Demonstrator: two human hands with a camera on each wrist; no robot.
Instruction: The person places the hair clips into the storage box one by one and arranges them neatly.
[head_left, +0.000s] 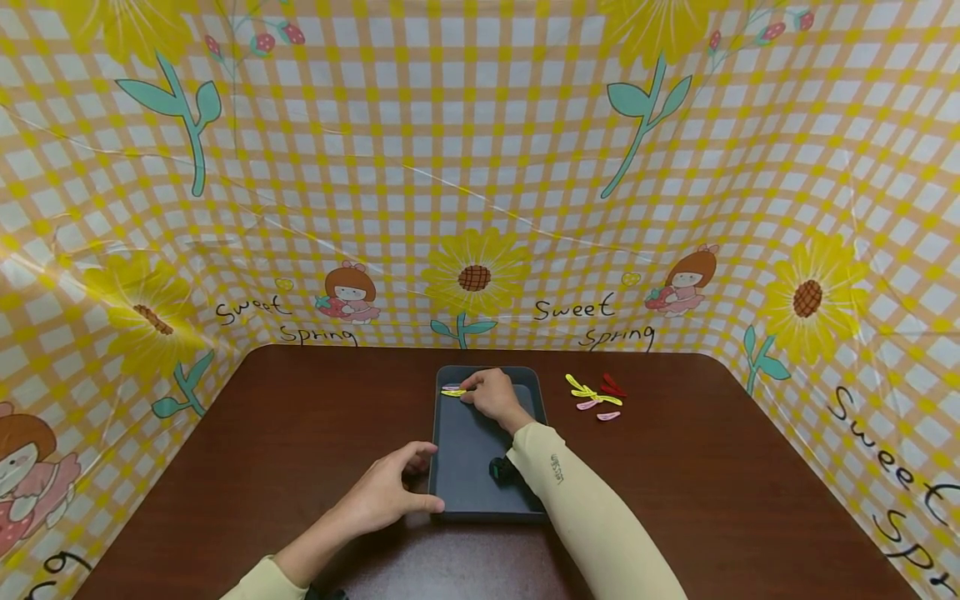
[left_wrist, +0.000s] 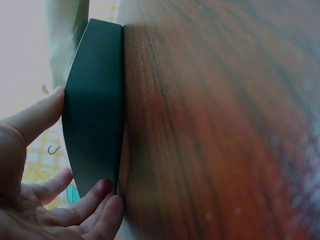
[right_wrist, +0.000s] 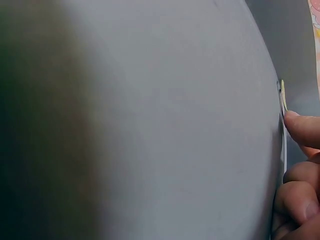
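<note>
A dark grey rectangular tray (head_left: 480,492) lies on the table. My left hand (head_left: 386,492) is at its left side, thumb and fingertips touching the rim and outer wall, as the left wrist view (left_wrist: 55,200) also shows. Over the tray's far left part, my right hand (head_left: 495,396) pinches the right end of a yellow hair clip (head_left: 452,393). A pink hair clip (head_left: 452,387) lies right beside that one in the tray. In the right wrist view the yellow clip (right_wrist: 283,92) shows only as a thin edge at the fingertip.
Right of the tray lies a loose group of hair clips: several yellow ones (head_left: 576,386), red ones (head_left: 612,386) and pink ones (head_left: 609,416). The brown table (head_left: 322,408) is backed by a checked, flowered cloth (head_left: 480,192) on three sides.
</note>
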